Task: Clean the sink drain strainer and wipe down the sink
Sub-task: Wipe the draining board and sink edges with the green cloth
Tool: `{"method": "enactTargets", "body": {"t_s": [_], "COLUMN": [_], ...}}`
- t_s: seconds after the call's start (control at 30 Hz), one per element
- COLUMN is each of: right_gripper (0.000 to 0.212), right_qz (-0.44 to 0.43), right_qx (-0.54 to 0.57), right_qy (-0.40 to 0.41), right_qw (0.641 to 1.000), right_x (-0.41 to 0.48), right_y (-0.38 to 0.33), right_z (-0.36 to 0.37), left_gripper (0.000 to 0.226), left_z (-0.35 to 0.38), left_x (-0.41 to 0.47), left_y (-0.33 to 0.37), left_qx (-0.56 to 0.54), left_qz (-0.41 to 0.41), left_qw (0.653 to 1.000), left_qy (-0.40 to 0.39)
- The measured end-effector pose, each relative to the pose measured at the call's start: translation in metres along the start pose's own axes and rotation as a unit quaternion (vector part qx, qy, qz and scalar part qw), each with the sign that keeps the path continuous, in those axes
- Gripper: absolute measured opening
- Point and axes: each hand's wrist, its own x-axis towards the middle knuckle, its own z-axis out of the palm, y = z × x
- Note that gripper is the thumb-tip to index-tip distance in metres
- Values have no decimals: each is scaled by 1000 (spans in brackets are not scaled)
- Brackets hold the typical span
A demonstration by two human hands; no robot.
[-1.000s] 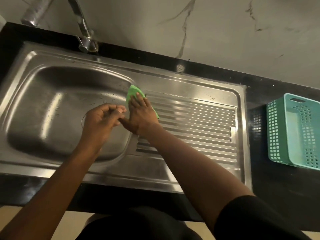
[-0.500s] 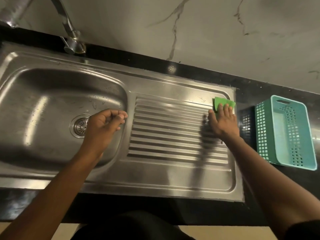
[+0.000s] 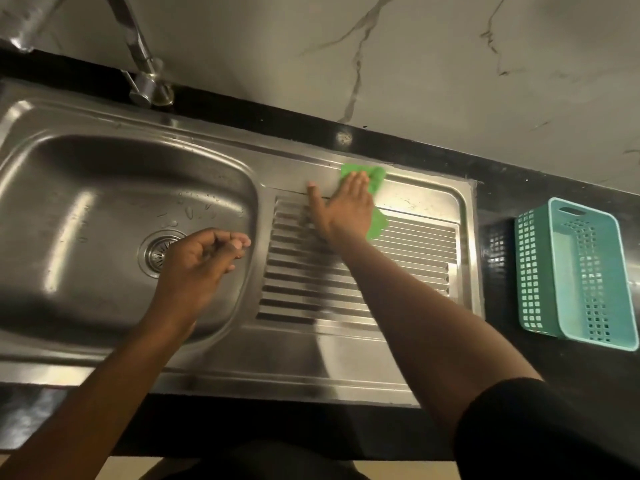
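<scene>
Teal plastic basket (image 3: 581,271) on black countertop (image 3: 554,358), below veined marble wall (image 3: 381,64).

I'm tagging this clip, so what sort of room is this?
Most likely a home kitchen: a stainless steel sink with a ribbed drainboard, a faucet on a black countertop, and a marble-look backsplash.

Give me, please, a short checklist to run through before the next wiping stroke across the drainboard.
1. Green cloth flat under the right hand: ok.
2. Ribbed drainboard free of objects: ok.
3. Left hand out of the cloth's path, curled above the basin: ok.
4. Drain strainer seated: ok; clean: cannot tell.
5. Teal basket off the sink, on the counter: ok.
6. Water droplets left in the basin: not ok.
</scene>
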Motion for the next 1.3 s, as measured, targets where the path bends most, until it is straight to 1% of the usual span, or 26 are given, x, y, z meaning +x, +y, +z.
{"method": "enactTargets", "body": {"t_s": [0.1, 0.17, 0.27, 0.3, 0.33, 0.37, 0.43, 0.5, 0.57, 0.63, 0.7, 0.8, 0.9, 0.93, 1.0, 1.07, 1.13, 1.2, 1.27, 1.3], "right_gripper": [96, 93, 83, 80, 78, 76, 71, 64, 59, 58, 54, 35, 37, 37, 32, 31, 41, 55, 67, 66], "right_qz": [-116, -174, -272, -298, -303, -285, -210, -133, -68, -33, -18, -7, 24, 15, -40, -109, -191, -267, -306, -319], "right_qx": [0, -6, -45, -70, -85, -88, -80, -90, -108, -109, -91, -66, -27, -11, 19, 45, 51, 33, 7, -1], "right_qy": [-29, -45, -59, -56, -51, -42, -14, 10, 7, -21, -41, -35, 16, 36, 59, 52, 21, -11, -23, -16], "right_qw": [993, 984, 959, 950, 948, 954, 974, 987, 992, 993, 995, 997, 999, 999, 997, 992, 980, 963, 952, 947], "right_x": [-14, -16, -7, -1, 5, 9, 15, 17, 15, 9, 6, 6, -5, -12, -25, -35, -45, -54, -55, -55], "right_y": [-46, -59, -24, -4, 16, 36, 81, 134, 179, 196, 192, 181, 167, 154, 115, 63, 14, -20, -27, -20], "right_z": [14, 19, 8, 2, -4, -12, -28, -44, -63, -77, -84, -82, -62, -52, -31, -10, 6, 17, 24, 25], "left_gripper": [14, 13, 14, 14, 14, 14, 14, 14, 16, 19, 21, 20, 19, 19, 17, 16, 16, 16, 15, 15], "left_z": [-2, -4, -2, -1, 1, 2, 3, 4, 6, 7, 6, 4, 2, 2, 4, 7, 11, 15, 15, 14], "left_x": [-4, -8, -10, -11, -12, -13, -14, -17, -18, -19, -17, -14, -11, -10, -8, -7, -6, -6, -8, -9], "left_y": [-1, 0, 1, 1, 1, 1, 1, -1, -4, -6, -6, -6, -6, -6, -4, 0, 5, 10, 14, 14], "left_qx": [0, 4, 9, 5, 1, -1, -7, -12, -22, -30, -33, -30, -24, -24, -18, -16, -21, -13, -3, -1], "left_qz": [-3, -2, 7, 7, 4, 2, 5, 6, -2, -6, -4, -4, -10, -14, -16, -14, -5, 11, 25, 29], "left_qw": [1000, 1000, 1000, 1000, 1000, 1000, 1000, 1000, 1000, 999, 999, 999, 1000, 1000, 1000, 1000, 1000, 1000, 1000, 1000], "left_qy": [11, 25, 28, 28, 27, 28, 30, 27, 17, 10, 10, 15, 15, 13, 5, -3, -3, 1, 3, 2]}}
